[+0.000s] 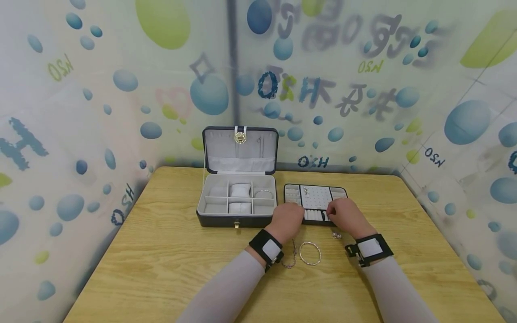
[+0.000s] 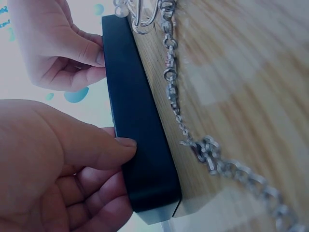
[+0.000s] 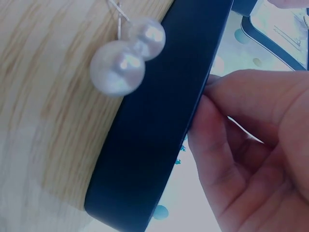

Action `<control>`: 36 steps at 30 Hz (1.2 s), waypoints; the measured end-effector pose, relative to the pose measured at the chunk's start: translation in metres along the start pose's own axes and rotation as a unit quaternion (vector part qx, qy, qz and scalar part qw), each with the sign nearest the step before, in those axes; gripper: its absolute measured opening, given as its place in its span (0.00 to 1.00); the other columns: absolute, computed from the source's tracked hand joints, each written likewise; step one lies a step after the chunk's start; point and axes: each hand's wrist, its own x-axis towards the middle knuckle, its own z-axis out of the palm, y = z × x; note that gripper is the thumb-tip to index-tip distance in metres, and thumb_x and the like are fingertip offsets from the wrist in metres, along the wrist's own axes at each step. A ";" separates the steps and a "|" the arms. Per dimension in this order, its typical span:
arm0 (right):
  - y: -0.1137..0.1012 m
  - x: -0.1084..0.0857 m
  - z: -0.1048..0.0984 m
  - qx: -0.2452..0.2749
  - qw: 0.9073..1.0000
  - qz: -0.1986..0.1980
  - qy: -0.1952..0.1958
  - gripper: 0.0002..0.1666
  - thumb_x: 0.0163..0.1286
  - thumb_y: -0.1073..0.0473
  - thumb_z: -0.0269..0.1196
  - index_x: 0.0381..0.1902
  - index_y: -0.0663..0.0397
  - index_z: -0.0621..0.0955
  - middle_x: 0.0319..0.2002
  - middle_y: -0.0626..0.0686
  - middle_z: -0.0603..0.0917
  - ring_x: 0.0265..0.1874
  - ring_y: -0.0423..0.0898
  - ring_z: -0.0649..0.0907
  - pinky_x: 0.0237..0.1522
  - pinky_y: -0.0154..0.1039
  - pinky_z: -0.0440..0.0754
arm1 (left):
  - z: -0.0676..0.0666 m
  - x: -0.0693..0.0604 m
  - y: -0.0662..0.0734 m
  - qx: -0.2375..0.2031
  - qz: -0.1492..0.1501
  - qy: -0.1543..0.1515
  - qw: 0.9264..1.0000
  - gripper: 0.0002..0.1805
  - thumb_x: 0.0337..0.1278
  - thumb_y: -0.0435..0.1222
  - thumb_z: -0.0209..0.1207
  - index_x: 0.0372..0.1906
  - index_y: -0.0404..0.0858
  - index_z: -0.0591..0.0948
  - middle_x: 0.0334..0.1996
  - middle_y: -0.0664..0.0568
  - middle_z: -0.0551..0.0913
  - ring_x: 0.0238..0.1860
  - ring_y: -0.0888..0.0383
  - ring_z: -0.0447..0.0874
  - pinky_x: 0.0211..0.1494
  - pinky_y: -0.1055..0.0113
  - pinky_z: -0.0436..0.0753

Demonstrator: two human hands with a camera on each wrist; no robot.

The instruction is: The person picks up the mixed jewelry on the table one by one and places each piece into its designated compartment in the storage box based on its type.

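My left hand (image 1: 287,220) grips the left front corner of a shallow jewelry tray (image 1: 316,196); in the left wrist view its thumb lies on the tray's dark front wall (image 2: 140,121). Over the ring slots at the front right, my right hand (image 1: 349,217) has thumb and index fingertip together in the right wrist view. Whether something small sits between those fingertips is hidden. Pearl earrings (image 3: 118,67) lie on the table before the tray. Nearer to me are a silver bangle (image 1: 310,253) and a chain bracelet (image 2: 170,72).
Left of the tray stands an open jewelry box (image 1: 237,220), its lid (image 1: 222,143) upright with necklaces hanging inside. Its compartments hold pale cushions (image 1: 240,190) and a bangle (image 1: 264,194). The wooden table (image 1: 161,260) meets a patterned curtain (image 1: 177,107) at the back.
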 end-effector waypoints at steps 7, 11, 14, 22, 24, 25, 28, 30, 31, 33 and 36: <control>-0.002 0.000 0.001 -0.002 1.000 0.008 -0.002 0.08 0.69 0.67 0.69 0.29 0.53 0.87 0.30 0.51 0.85 0.32 0.46 0.80 0.39 0.45 0.82 | 0.000 0.000 0.000 -0.001 0.001 0.005 1.000 0.07 0.71 0.35 0.64 0.35 0.47 0.90 0.31 0.54 0.87 0.31 0.58 0.86 0.23 0.60 0.83; -0.002 0.000 0.002 -0.004 1.000 0.004 0.004 0.08 0.68 0.67 0.69 0.28 0.53 0.87 0.30 0.51 0.85 0.31 0.46 0.80 0.38 0.45 0.82 | 0.001 0.000 -0.001 0.001 0.004 0.009 1.000 0.08 0.72 0.36 0.64 0.35 0.47 0.90 0.31 0.54 0.88 0.31 0.58 0.86 0.23 0.60 0.83; -0.001 -0.001 0.003 -0.005 1.000 -0.002 0.009 0.08 0.67 0.68 0.69 0.28 0.54 0.87 0.30 0.51 0.85 0.31 0.46 0.80 0.38 0.45 0.82 | 0.001 0.000 -0.001 0.001 0.007 0.013 1.000 0.09 0.72 0.36 0.63 0.35 0.46 0.91 0.31 0.54 0.88 0.31 0.58 0.86 0.23 0.61 0.83; -0.002 0.000 0.003 -0.010 1.000 0.003 0.004 0.09 0.68 0.68 0.69 0.26 0.53 0.86 0.29 0.50 0.83 0.30 0.46 0.79 0.37 0.44 0.80 | 0.003 0.001 -0.001 0.000 0.006 0.011 1.000 0.08 0.71 0.36 0.64 0.36 0.46 0.91 0.30 0.54 0.88 0.31 0.57 0.86 0.23 0.60 0.82; -0.003 0.001 0.003 -0.010 1.000 0.006 0.001 0.10 0.68 0.68 0.69 0.26 0.53 0.86 0.28 0.50 0.83 0.30 0.46 0.79 0.37 0.43 0.80 | 0.004 0.002 -0.001 -0.001 0.006 0.008 1.000 0.08 0.72 0.36 0.63 0.36 0.46 0.91 0.31 0.54 0.88 0.31 0.57 0.86 0.23 0.60 0.82; -0.004 0.001 0.003 -0.010 1.000 0.008 -0.001 0.10 0.68 0.68 0.69 0.26 0.53 0.86 0.28 0.50 0.83 0.30 0.46 0.79 0.36 0.43 0.80 | 0.004 0.002 -0.001 -0.002 0.005 0.007 1.000 0.08 0.71 0.36 0.64 0.37 0.46 0.91 0.31 0.54 0.87 0.31 0.57 0.86 0.23 0.60 0.82; -0.005 0.002 0.003 -0.009 1.000 0.011 -0.004 0.10 0.68 0.68 0.68 0.26 0.53 0.86 0.28 0.50 0.83 0.30 0.46 0.79 0.36 0.43 0.79 | 0.003 0.002 -0.002 -0.003 0.004 0.005 1.000 0.07 0.71 0.36 0.64 0.36 0.46 0.90 0.31 0.54 0.87 0.31 0.57 0.86 0.24 0.60 0.83; -0.005 0.002 0.004 -0.009 1.000 0.011 -0.003 0.10 0.68 0.68 0.68 0.26 0.53 0.86 0.28 0.50 0.83 0.30 0.46 0.79 0.36 0.42 0.79 | 0.003 0.002 -0.002 -0.003 0.004 0.006 1.000 0.07 0.70 0.36 0.64 0.36 0.46 0.90 0.31 0.54 0.87 0.31 0.57 0.86 0.24 0.60 0.83; -0.006 0.002 0.004 -0.010 1.000 0.008 -0.001 0.10 0.68 0.68 0.68 0.26 0.53 0.86 0.28 0.50 0.83 0.30 0.46 0.79 0.36 0.43 0.79 | 0.003 0.001 -0.002 -0.002 0.004 0.007 1.000 0.07 0.70 0.36 0.65 0.35 0.46 0.90 0.30 0.54 0.87 0.31 0.58 0.86 0.24 0.60 0.83; -0.007 0.001 0.004 -0.010 1.000 0.005 0.001 0.10 0.68 0.69 0.67 0.26 0.53 0.85 0.28 0.51 0.83 0.29 0.45 0.79 0.35 0.43 0.79 | 0.003 0.001 -0.002 0.001 0.006 0.011 1.000 0.07 0.70 0.36 0.65 0.35 0.46 0.90 0.30 0.54 0.87 0.30 0.58 0.86 0.23 0.60 0.83; -0.008 0.000 0.003 -0.013 1.000 0.001 0.007 0.11 0.67 0.70 0.67 0.25 0.54 0.85 0.28 0.51 0.83 0.29 0.45 0.79 0.35 0.43 0.80 | 0.002 0.001 -0.001 0.006 0.009 0.014 1.000 0.07 0.69 0.36 0.65 0.34 0.46 0.90 0.29 0.54 0.87 0.29 0.58 0.85 0.22 0.61 0.82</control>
